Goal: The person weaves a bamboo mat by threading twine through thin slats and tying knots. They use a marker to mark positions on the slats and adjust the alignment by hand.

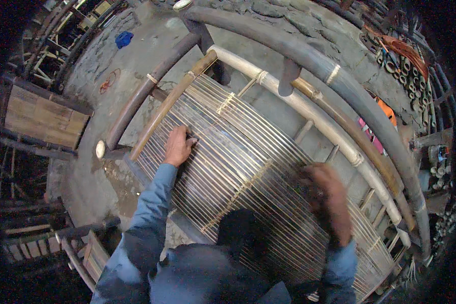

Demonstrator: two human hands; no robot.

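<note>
A slatted bamboo seat (223, 152) lies in front of me, its thin strips tied across by pale bindings. It sits within a bench frame of thick bamboo poles (268, 40). Toward the far left part of the slats, my left hand (179, 147) rests with fingers curled down and closed against the strips; what is between them is hidden. My right hand (329, 195) is over the right side of the slats, smeared by motion. A dark blur lies by its fingers, and I cannot make out whether it holds anything.
Left stands another bamboo piece with a flat woven panel (45, 116). A blue cloth (123, 39) and a reddish cord (109, 81) lie on the concrete floor. Cut bamboo tubes (405, 71) are stacked at the far right, near an orange item (386, 110).
</note>
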